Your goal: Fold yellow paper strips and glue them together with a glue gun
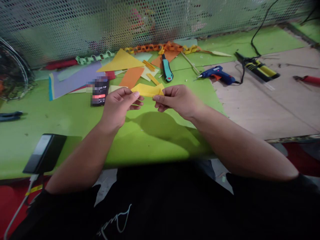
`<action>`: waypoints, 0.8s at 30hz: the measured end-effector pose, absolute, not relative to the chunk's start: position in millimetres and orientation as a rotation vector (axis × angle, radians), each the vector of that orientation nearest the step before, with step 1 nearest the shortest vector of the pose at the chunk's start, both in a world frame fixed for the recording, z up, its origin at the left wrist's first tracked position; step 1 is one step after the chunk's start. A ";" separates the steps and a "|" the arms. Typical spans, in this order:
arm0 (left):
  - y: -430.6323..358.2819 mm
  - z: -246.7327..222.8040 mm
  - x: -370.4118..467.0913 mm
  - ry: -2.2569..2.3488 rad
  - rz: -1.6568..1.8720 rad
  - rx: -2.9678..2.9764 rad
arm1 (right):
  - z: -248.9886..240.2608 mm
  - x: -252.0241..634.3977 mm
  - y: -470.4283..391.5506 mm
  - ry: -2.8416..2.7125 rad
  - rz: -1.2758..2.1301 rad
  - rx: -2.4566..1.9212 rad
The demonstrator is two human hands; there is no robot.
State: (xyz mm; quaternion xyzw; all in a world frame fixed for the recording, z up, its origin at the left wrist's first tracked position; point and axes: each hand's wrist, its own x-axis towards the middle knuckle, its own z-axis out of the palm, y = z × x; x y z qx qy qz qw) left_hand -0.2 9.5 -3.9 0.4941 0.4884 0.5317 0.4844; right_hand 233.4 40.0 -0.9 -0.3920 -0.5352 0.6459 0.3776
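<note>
Between my two hands is a folded piece of yellow paper (148, 89), raised a little above the green table covering. My left hand (119, 105) pinches its left end between thumb and fingers. The right end is gripped by my right hand (178, 100) in the same way. Just beyond the paper lie thin yellow paper strips (152, 79) and an orange sheet (132, 77). A teal utility knife (167, 69) rests behind my right hand. Close to my left hand is a phone (99, 93) with its screen lit.
Coloured paper sheets (77, 78) and a paper chain (150, 47) lie along the perforated metal back panel (100, 26). At the right are a blue glue gun (218, 75) and a yellow-black tool (261, 69). A power bank (45, 153) with a cable sits front left, near pliers (11, 116).
</note>
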 end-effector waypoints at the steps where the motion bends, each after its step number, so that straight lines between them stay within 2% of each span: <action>1: 9.4 -3.9 -0.1 1.195 1.290 1.210 | -1.2 233.8 40.1 -1.371 1.656 -0.999; 24: 9.9 -2.9 0.4 1.250 1.367 1.240 | 8.0 233.0 37.4 -1.335 1.663 -0.987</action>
